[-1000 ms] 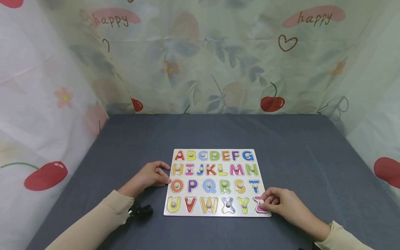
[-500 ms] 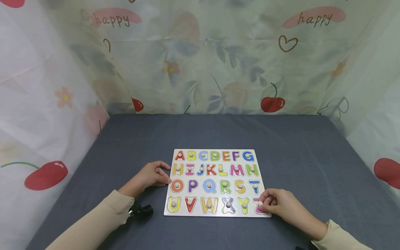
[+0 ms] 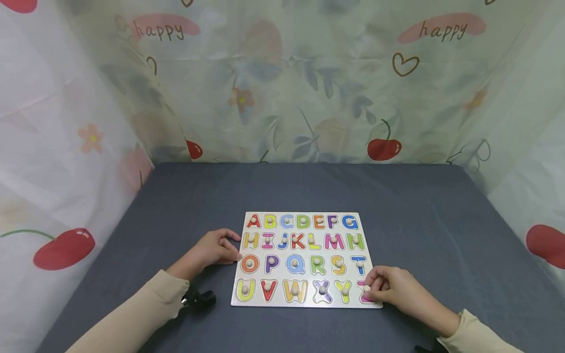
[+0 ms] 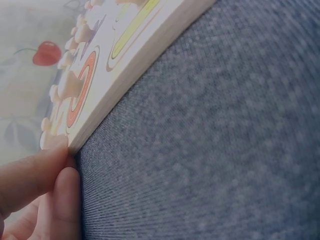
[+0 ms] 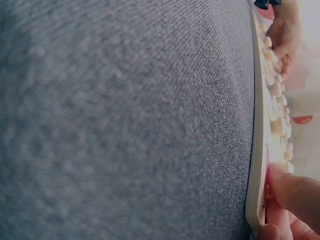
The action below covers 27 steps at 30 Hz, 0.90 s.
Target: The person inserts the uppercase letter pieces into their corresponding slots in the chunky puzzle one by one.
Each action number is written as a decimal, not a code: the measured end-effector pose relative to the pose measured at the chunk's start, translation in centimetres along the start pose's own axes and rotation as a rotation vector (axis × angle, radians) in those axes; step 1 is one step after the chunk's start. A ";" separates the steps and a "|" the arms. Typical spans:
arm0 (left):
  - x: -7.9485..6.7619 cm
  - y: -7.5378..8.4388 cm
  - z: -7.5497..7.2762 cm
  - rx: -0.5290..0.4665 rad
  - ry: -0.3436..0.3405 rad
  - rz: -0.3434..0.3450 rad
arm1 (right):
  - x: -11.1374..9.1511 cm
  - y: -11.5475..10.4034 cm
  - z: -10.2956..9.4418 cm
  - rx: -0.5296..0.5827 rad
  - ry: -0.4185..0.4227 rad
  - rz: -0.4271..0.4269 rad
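Observation:
A pale wooden alphabet puzzle board [image 3: 282, 252] lies flat on the table, with knobbed, coloured letter pieces in rows across it. At its lower right corner, my right hand [image 3: 401, 289] pinches the knob of the magenta letter Z piece [image 3: 365, 297], which the fingers partly cover. The right wrist view shows that thumb [image 5: 292, 192] low over the board's edge. My left hand [image 3: 214, 249] rests at the board's left edge near the H and O, fingers loosely bent. In the left wrist view its fingertips [image 4: 57, 155] touch the edge close to the orange O piece [image 4: 81, 92].
A dark grey cloth covers the table [image 3: 309, 186]. Behind and beside it hang pale curtains [image 3: 309, 83] printed with cherries and flowers. A black device [image 3: 198, 298] is at the left wrist, beside the cream sleeve.
My right hand has shifted slightly left with the Z piece, which sat askew over the board's right edge and now lies closer to the Y. My left hand stays in place.

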State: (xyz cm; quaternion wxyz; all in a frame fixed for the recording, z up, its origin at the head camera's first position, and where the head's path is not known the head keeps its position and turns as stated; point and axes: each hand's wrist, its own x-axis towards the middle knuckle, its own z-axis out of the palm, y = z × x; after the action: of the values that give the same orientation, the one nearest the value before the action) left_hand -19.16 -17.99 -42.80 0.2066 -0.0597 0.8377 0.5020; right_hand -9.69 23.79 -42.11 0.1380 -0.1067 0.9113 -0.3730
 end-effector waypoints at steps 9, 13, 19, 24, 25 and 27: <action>-0.3 -0.3 -0.2 -0.005 -0.006 -0.006 | 0.0 0.0 -0.2 0.009 -0.039 -0.063; -0.7 -0.6 -1.0 -0.025 -0.075 0.025 | 0.2 -0.5 -0.8 0.031 -0.081 -0.084; -1.1 0.2 -2.8 0.024 -0.168 0.047 | 1.4 -2.6 -3.2 -0.031 -0.032 -0.058; -2.0 3.5 -3.6 0.266 -0.088 0.162 | 3.1 -5.3 -5.6 -0.080 0.081 -0.028; -2.4 4.4 -3.4 0.331 -0.051 0.195 | 3.4 -5.9 -5.9 -0.085 0.107 -0.028; -3.3 6.1 -2.9 0.443 0.027 0.264 | 3.9 -6.9 -6.2 -0.097 0.163 -0.042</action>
State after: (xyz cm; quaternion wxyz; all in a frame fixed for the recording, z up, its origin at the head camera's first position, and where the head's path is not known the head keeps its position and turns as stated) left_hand -18.88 -17.89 -35.34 0.1361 0.0902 0.9305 0.3279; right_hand -14.80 21.80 -33.68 0.0502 -0.1018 0.9340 -0.3388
